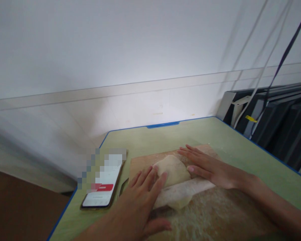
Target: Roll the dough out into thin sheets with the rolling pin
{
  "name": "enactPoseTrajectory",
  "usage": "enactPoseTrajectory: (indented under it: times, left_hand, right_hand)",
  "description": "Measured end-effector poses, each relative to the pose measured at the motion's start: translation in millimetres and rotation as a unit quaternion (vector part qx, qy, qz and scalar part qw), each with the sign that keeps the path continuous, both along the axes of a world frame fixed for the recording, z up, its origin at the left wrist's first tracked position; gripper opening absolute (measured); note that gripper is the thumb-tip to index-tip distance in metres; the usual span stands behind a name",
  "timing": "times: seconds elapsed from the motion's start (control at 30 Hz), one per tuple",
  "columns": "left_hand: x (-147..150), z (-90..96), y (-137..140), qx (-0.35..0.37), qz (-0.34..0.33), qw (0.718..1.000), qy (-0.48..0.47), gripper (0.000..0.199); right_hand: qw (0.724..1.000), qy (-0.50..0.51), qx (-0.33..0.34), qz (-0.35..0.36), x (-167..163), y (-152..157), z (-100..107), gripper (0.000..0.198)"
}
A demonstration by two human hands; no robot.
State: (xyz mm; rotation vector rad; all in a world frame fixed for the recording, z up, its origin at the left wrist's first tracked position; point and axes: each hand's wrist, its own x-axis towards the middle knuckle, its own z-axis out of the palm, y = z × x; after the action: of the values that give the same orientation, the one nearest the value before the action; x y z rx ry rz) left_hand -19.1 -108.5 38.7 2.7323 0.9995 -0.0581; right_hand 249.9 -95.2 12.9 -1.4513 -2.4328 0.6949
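The left hand (140,195) lies palm down over the left end of a pale rolling pin (178,192), its fingers extended and slightly apart with the thumb set wide, while the right hand (213,169) covers the right end, fingers extended close together, thumb apart. The dough (173,170) lies mid-board beneath the pin, the larger part showing on its far side and a small lobe on its near side. The floured wooden board (205,217) rests on a green, blue-edged table (190,134), a smartphone (102,190) to its left.
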Motion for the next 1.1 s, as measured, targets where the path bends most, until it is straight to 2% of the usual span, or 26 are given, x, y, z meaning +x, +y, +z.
enactPoseTrajectory:
  times: [0.17, 0.37, 0.53, 0.67, 0.8, 1.0, 1.1]
  left_hand:
    - [0, -2.3, 9, 0.008, -0.005, 1.0, -0.021, 0.076]
    - [2, 1.4, -6, -0.025, -0.005, 1.0, -0.009, 0.078]
    - [1, 4.3, 11, -0.023, -0.013, 1.0, -0.016, 0.075]
    - [-1, 6.6, 4, -0.038, -0.02, 0.999, -0.005, 0.078]
    - [1, 8.5, -13, -0.045, -0.05, 0.998, -0.007, 0.069]
    - [0, 6.7, 5, -0.017, -0.014, 0.999, -0.035, 0.077]
    - [-1, -3.4, 6, -0.037, -0.029, 0.998, -0.036, 0.08]
  right_hand:
    - [0.999, -0.009, -0.006, -0.046, 0, 3, -2, 0.069]
    - [0.999, -0.029, 0.023, -0.026, 2, 3, -2, 0.067]
    - [0.999, -0.027, 0.011, -0.044, 1, 4, -3, 0.067]
    - [0.999, -0.054, 0.004, -0.004, 2, -1, 0, 0.064]
    - [0.997, -0.054, 0.032, 0.051, 4, -5, 0, 0.057]
    - [0.999, -0.031, 0.014, -0.026, 5, 2, -7, 0.06]
    - [0.999, -0.041, 0.018, 0.013, 4, -3, -3, 0.06]
